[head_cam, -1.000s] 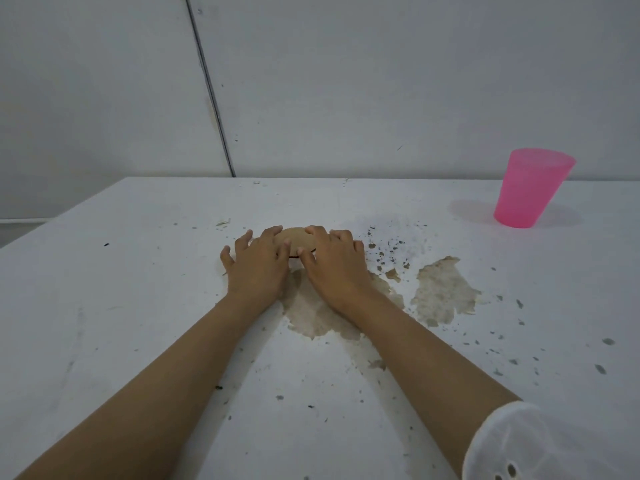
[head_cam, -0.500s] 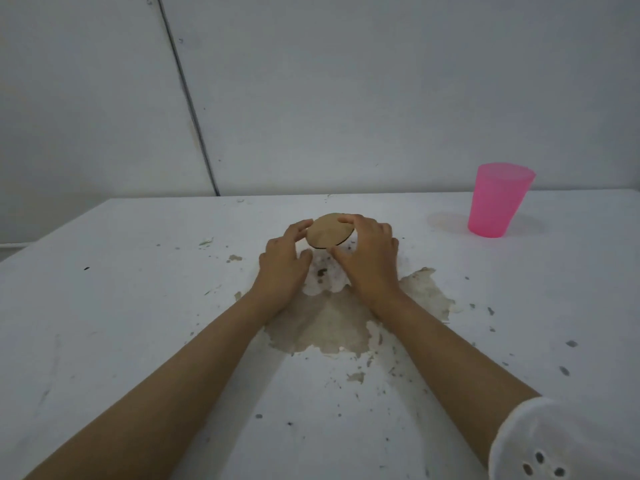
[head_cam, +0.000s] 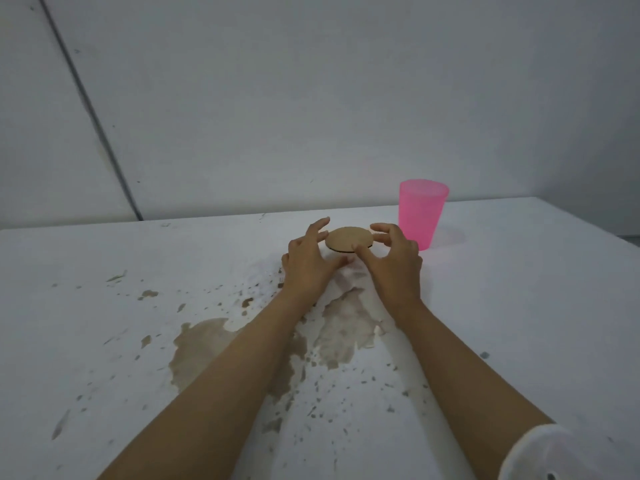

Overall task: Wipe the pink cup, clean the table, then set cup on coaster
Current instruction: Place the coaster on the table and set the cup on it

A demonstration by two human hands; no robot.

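A round brown coaster (head_cam: 349,239) sits low over the white table (head_cam: 519,289), far from me, just left of the pink cup (head_cam: 419,213). My left hand (head_cam: 306,266) touches its left edge with spread fingers. My right hand (head_cam: 393,263) pinches its right and near edges between thumb and fingers. A thin dark shadow runs under the coaster's near rim. The cup stands upright and untouched, a short gap right of my right hand's fingers.
Large brown stains (head_cam: 204,348) and many small dark flecks cover the table's middle and near part, under and between my forearms. A grey wall (head_cam: 311,98) rises right behind the table's far edge. A white sleeve (head_cam: 554,452) shows at bottom right.
Both hands have moved the coaster away from me, off the stained patch and toward the pink cup. The view has swung, so the cup now appears close beside my right hand.
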